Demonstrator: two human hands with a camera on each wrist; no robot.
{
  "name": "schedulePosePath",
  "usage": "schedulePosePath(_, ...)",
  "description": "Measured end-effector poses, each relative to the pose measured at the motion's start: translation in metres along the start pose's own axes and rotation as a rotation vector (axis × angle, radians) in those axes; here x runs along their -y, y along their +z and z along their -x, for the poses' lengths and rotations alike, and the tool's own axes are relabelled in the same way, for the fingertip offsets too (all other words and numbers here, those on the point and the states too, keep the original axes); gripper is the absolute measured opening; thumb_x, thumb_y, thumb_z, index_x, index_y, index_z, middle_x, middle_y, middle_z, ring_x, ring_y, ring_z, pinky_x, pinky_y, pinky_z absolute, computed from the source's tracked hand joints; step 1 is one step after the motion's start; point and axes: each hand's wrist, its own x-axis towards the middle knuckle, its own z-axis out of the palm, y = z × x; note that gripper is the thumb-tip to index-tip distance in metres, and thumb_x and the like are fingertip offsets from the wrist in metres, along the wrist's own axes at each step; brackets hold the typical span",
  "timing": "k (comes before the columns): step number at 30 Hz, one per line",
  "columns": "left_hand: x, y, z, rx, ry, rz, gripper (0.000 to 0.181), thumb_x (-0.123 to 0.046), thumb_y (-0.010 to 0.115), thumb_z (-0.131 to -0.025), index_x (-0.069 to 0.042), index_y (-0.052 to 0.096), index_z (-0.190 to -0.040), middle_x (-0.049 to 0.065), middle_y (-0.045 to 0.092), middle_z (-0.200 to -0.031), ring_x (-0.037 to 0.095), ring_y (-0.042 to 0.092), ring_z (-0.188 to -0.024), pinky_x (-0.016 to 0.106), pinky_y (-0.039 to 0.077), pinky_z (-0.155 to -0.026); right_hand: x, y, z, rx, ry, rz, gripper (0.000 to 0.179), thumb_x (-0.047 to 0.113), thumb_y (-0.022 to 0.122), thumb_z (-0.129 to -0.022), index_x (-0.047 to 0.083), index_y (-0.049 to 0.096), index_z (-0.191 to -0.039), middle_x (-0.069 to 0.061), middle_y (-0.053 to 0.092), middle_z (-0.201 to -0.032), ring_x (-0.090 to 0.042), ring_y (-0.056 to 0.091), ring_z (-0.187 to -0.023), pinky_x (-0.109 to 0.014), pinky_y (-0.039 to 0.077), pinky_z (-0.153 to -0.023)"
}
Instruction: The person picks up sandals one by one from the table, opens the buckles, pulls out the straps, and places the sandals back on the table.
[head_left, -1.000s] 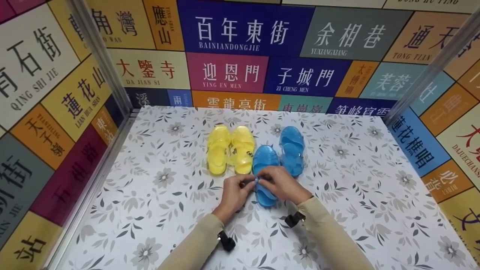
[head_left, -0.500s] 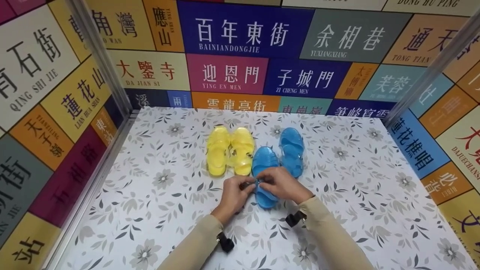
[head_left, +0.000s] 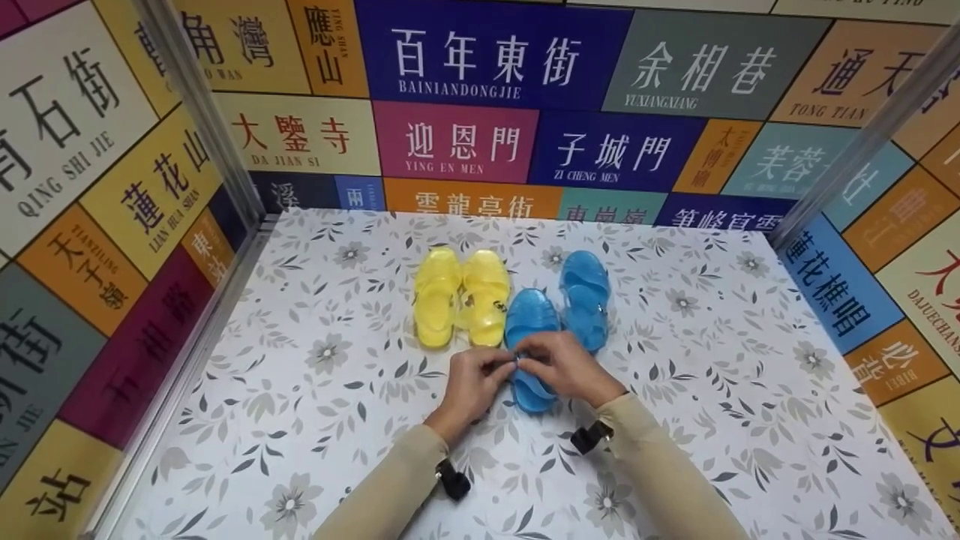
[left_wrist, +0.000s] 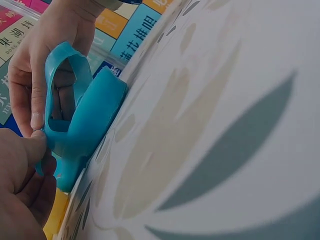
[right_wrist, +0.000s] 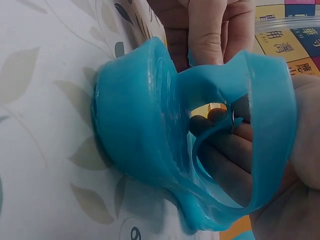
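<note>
Holds the near side strap of a glossy blue plastic sandal (head_left: pixel 532 311) with both bare hands, close to the middle of a white tabletop (head_left: pixel 750 427) printed with grey leaves and flowers. Lies lengthwise, roughly along the line from 12 to 6 o'clock. Pinches a narrow blue strap end (left_wrist: pixel 39 168) at the sandal's 9 o'clock edge with the left hand (head_left: pixel 469 386), nearly closed, with bent fingers against the thumb. Reaches across from the 3 o'clock side with the right hand (head_left: pixel 566 367), likewise nearly closed, and grips the strap beside a small metal buckle (right_wrist: pixel 232 120). Cannot tell, behind the fingertips, whether fastened or loose.

Sits apart at 1 o'clock from the held one: a matching second blue sandal (head_left: pixel 585 292). Rests at 10 o'clock: a translucent yellow plastic sandal (head_left: pixel 435 319), just beside a second yellow sandal (head_left: pixel 486 281). Wears long beige sleeves (head_left: pixel 390 484), with a small black wrist device (head_left: pixel 454 480) under the left forearm and another near the right wrist. Rises at 12 o'clock beyond the tabletop: a wall of coloured panels (head_left: pixel 487 67) lettered with Chinese characters, including one marked BAINIANDONGJIE.
</note>
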Motion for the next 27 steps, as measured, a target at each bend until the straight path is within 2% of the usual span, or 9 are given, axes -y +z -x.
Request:
schedulePosePath(4,-0.001,0.0,-0.002,-0.005,0.027,-0.006,0.007,-0.006,0.081,-0.091,-0.007,0.083,-0.098,0.005,0.08,-0.093,0.016,0.075,-0.087,0.028,0.062,-0.078,0.0,0.0,0.0,0.002,-0.002,-0.004,0.015,0.009,0.075,-0.097,0.009,0.078,-0.112,-0.005,0.078,-0.11,-0.024,0.074,-0.104,-0.043,0.061,-0.092)
schedulePosePath(11,0.002,0.0,-0.004,-0.05,0.172,-0.063,0.009,-0.002,0.086,-0.084,-0.006,0.083,-0.091,0.005,0.08,-0.089,0.019,0.077,-0.086,0.028,0.062,-0.078,0.0,-0.001,-0.002,0.017,-0.041,-0.004,0.016,0.006,0.076,-0.095,0.01,0.078,-0.111,-0.004,0.078,-0.108,-0.023,0.075,-0.101,-0.041,0.062,-0.089)
schedulePosePath(13,0.002,0.0,-0.004,-0.054,0.193,-0.075,0.009,-0.002,0.086,-0.084,-0.006,0.083,-0.091,0.005,0.08,-0.089,0.019,0.077,-0.086,0.029,0.062,-0.079,0.0,-0.001,-0.003,0.018,-0.048,0.001,0.016,0.007,0.077,-0.095,0.01,0.079,-0.111,-0.003,0.079,-0.108,-0.022,0.075,-0.1,-0.039,0.062,-0.088)
schedulePosePath(15,0.002,0.0,-0.005,-0.045,0.175,-0.061,0.008,-0.003,0.086,-0.084,-0.006,0.083,-0.091,0.005,0.081,-0.089,0.019,0.077,-0.087,0.029,0.062,-0.079,-0.001,-0.001,-0.003,0.018,-0.055,0.013,0.017,0.008,0.077,-0.095,0.01,0.079,-0.111,-0.003,0.079,-0.108,-0.022,0.075,-0.1,-0.039,0.062,-0.088)
schedulePosePath(21,-0.001,-0.005,-0.006,0.049,0.03,-0.011,0.012,-0.006,0.083,-0.089,-0.005,0.083,-0.101,0.006,0.081,-0.094,0.017,0.076,-0.087,0.027,0.062,-0.077,0.0,-0.006,-0.003,0.044,-0.031,0.035,0.02,0.008,0.077,-0.095,0.008,0.079,-0.114,-0.004,0.079,-0.109,-0.021,0.075,-0.098,-0.039,0.062,-0.086)
schedulePosePath(24,-0.002,-0.009,-0.006,0.106,0.002,-0.037,0.016,-0.006,0.083,-0.089,-0.007,0.083,-0.105,0.005,0.08,-0.097,0.016,0.075,-0.087,0.026,0.062,-0.077,0.0,-0.007,-0.003,0.068,-0.004,0.034,0.022,0.006,0.077,-0.093,0.008,0.079,-0.115,-0.004,0.079,-0.11,-0.02,0.074,-0.098,-0.038,0.062,-0.086)
schedulePosePath(27,-0.001,-0.011,-0.005,0.138,0.005,-0.057,0.017,-0.005,0.082,-0.09,-0.008,0.083,-0.107,0.004,0.081,-0.099,0.015,0.075,-0.088,0.025,0.061,-0.078,0.0,-0.006,-0.003,0.08,0.023,0.034,0.022,0.007,0.077,-0.093,0.01,0.078,-0.114,-0.003,0.078,-0.11,-0.018,0.074,-0.099,-0.036,0.061,-0.087)
